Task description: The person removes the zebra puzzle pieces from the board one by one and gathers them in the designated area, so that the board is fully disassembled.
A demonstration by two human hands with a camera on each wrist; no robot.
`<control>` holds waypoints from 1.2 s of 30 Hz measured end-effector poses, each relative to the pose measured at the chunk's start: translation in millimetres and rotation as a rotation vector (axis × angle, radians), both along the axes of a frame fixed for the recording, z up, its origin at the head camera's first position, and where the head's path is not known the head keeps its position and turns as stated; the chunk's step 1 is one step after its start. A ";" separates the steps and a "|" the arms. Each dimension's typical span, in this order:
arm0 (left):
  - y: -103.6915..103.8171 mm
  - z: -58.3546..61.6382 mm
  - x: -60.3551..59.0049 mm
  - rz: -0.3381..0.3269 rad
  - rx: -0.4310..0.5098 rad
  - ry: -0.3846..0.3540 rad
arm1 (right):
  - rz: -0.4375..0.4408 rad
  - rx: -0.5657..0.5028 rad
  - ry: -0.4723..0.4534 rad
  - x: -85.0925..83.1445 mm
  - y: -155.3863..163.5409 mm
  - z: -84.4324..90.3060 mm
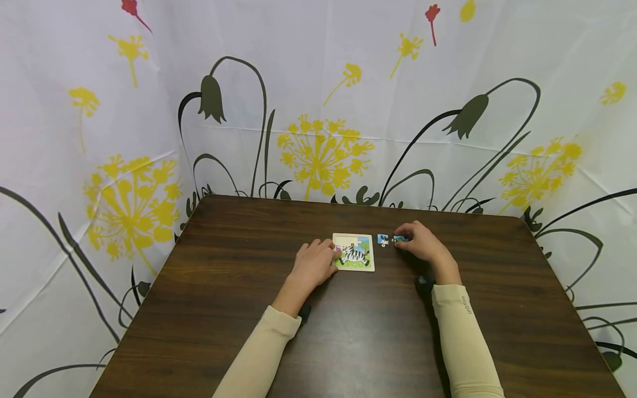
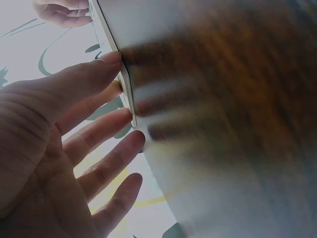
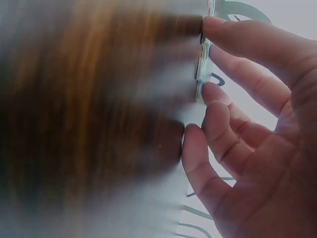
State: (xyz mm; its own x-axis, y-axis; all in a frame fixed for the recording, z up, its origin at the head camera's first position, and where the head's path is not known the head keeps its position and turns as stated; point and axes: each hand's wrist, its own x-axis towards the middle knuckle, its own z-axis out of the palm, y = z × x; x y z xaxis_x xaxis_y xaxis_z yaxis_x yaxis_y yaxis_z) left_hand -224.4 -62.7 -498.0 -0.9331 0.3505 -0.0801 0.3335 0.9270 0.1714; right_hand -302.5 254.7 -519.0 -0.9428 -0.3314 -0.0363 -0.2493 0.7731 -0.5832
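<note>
A small square wooden jigsaw puzzle (image 1: 354,268) with a running zebra picture lies flat on the table. My left hand (image 1: 314,264) rests at its left side, index finger over the frame and thumb by the lower left corner. Its fingers (image 2: 126,148) are spread and mostly straight in the left wrist view. To the right of the puzzle lies a loose puzzle piece (image 1: 382,240) with part of the zebra on blue. My right hand (image 1: 419,241) pinches another puzzle piece (image 1: 400,238) between thumb and index finger, low at the tabletop. This piece is partly hidden by the fingers.
The dark wood-grain table (image 1: 368,342) extends around the puzzle. Behind it hangs a white curtain (image 1: 308,66) printed with flowers. A dark wrist strap piece (image 1: 424,284) shows below my right wrist.
</note>
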 end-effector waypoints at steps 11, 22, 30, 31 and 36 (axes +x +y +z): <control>-0.4 2.1 2.0 -0.011 0.012 -0.008 | -0.025 0.030 -0.021 1.7 -3.0 2.1; 0.2 1.6 1.5 -0.001 0.006 0.026 | -0.002 0.040 -0.012 7.4 -38.1 22.4; -0.4 1.6 1.0 0.007 -0.003 0.046 | 0.135 0.081 -0.093 11.1 -83.0 14.7; -0.3 1.7 1.1 0.006 -0.003 0.045 | 0.140 0.085 -0.099 11.1 -86.3 13.4; 0.2 1.6 1.6 -0.003 -0.008 0.042 | 0.125 0.099 -0.113 11.1 -94.2 10.4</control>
